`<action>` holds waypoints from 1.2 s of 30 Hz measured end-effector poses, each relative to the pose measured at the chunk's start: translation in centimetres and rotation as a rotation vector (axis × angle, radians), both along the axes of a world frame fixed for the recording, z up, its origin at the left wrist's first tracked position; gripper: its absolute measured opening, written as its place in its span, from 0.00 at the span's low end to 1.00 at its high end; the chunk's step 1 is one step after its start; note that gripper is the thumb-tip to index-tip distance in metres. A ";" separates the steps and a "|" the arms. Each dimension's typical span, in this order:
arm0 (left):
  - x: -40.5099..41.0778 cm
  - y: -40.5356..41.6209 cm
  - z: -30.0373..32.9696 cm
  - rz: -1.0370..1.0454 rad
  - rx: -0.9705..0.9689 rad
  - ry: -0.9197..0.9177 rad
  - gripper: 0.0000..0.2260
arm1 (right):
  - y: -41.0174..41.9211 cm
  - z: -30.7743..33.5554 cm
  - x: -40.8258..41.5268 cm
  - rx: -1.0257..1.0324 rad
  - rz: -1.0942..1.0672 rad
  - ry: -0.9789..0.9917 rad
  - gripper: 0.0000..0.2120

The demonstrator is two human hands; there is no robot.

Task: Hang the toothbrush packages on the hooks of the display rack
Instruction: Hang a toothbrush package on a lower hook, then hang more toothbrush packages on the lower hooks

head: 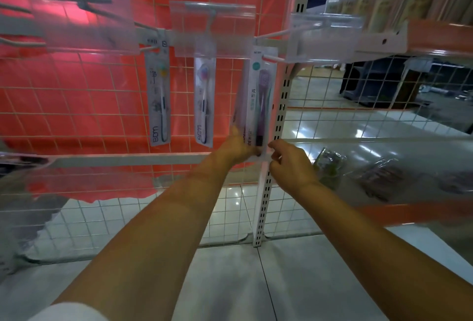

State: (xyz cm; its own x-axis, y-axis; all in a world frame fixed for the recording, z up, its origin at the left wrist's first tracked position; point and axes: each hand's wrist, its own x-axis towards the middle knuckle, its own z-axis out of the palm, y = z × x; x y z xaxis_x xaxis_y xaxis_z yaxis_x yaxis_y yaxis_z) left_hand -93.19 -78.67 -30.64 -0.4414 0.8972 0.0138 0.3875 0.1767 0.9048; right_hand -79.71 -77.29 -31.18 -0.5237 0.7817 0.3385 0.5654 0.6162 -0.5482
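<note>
Three toothbrush packages hang on the wire display rack [76, 105]. One white package [158, 100] hangs at the left and another [204, 101] in the middle. A purple toothbrush package [261, 95] hangs from the right hook [271, 59], whose tip pokes through the package's top. My left hand [239, 147] grips the bottom end of that purple package. My right hand [290, 164] is just to its right, fingers curled and touching the package's lower corner. Clear plastic label holders [212, 21] cover the hook fronts.
A white slotted upright post [279, 115] stands right behind the purple package. A shelf at the upper right carries a row of pale boxes [399, 0]. A lower shelf on the right holds bagged goods [378, 177]. Red sheeting backs the grid.
</note>
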 end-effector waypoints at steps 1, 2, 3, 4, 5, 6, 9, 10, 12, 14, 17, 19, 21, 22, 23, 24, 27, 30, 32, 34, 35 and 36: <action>-0.3 -0.7 -1.0 0.020 -0.042 0.093 0.36 | -0.2 0.0 0.0 0.001 -0.007 -0.021 0.19; -0.5 -1.5 -1.9 0.044 -0.075 0.201 0.32 | -0.4 -0.1 -0.1 0.002 -0.017 -0.044 0.19; -0.7 -2.3 -2.8 0.053 -0.090 0.301 0.28 | -0.7 -0.2 -0.2 0.000 -0.028 -0.068 0.19; -0.9 -3.2 -3.4 0.043 -0.096 0.374 0.24 | -1.2 -0.2 -0.3 -0.004 -0.039 -0.085 0.19; -1.0 -4.1 -3.9 0.029 -0.098 0.431 0.21 | -1.8 -0.3 -0.4 -0.012 -0.050 -0.099 0.19; -1.1 -5.1 -4.2 0.022 -0.105 0.486 0.20 | -2.4 -0.3 -0.6 -0.020 -0.059 -0.106 0.19; -1.6 -7.6 -4.3 0.019 -0.101 0.696 0.17 | -4.2 -0.3 -1.2 0.002 -0.051 -0.111 0.17; -1.8 -8.3 -4.2 0.014 -0.110 0.755 0.18 | -4.8 -0.3 -1.5 0.027 -0.049 -0.113 0.17; -2.0 -9.5 -4.0 -0.012 -0.124 0.840 0.22 | -5.8 -0.2 -2.0 0.069 -0.041 -0.096 0.20; -2.0 -10.6 -3.6 -0.022 -0.098 0.864 0.21 | -6.7 -0.2 -2.6 0.091 -0.027 -0.079 0.20; -1.4 -12.0 -2.7 -0.019 -0.090 0.862 0.20 | -8.0 0.8 -3.4 0.039 -0.018 -0.096 0.19; -0.8 -12.9 -1.7 -0.046 -0.139 0.845 0.19 | -9.1 1.7 -3.6 -0.035 -0.008 -0.175 0.18; -0.2 -13.9 -0.4 -0.080 -0.202 0.831 0.18 | -10.2 2.7 -3.6 -0.106 -0.003 -0.271 0.17; 0.0 -14.5 0.4 -0.094 -0.241 0.824 0.18 | -10.9 3.5 -3.4 -0.136 -0.007 -0.308 0.18; 0.3 -15.1 1.3 -0.103 -0.281 0.816 0.19 | -11.7 4.3 -3.1 -0.164 -0.012 -0.333 0.18; 0.5 -15.9 2.3 -0.112 -0.317 0.810 0.19 | -12.5 5.3 -2.8 -0.187 -0.013 -0.351 0.18; 1.6 -19.0 5.5 -0.144 -0.416 0.784 0.20 | -15.1 8.9 -1.8 -0.240 0.004 -0.434 0.18; 3.0 -22.5 9.8 -0.160 -0.497 0.766 0.19 | -18.3 13.1 -0.7 -0.279 0.036 -0.506 0.18; 3.7 -25.1 12.9 -0.150 -0.534 0.745 0.19 | -20.6 15.8 0.0 -0.295 0.063 -0.528 0.18; 4.1 -27.5 15.7 -0.140 -0.551 0.732 0.19 | -22.7 18.5 0.5 -0.293 0.075 -0.541 0.17; 4.1 -28.8 16.9 -0.134 -0.562 0.725 0.19 | -23.8 19.7 0.7 -0.295 0.075 -0.545 0.16; 4.1 -30.0 18.2 -0.124 -0.570 0.717 0.19 | -24.8 21.0 0.8 -0.291 0.079 -0.545 0.16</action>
State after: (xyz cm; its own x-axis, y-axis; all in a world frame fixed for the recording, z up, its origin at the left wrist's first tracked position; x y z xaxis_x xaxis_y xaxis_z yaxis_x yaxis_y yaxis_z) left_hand -89.09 -108.68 -12.49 -0.3982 0.8926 -0.2117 0.8673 0.4414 0.2301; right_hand -78.90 -102.12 -10.23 -0.6213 0.7535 -0.2149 0.7701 0.5365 -0.3452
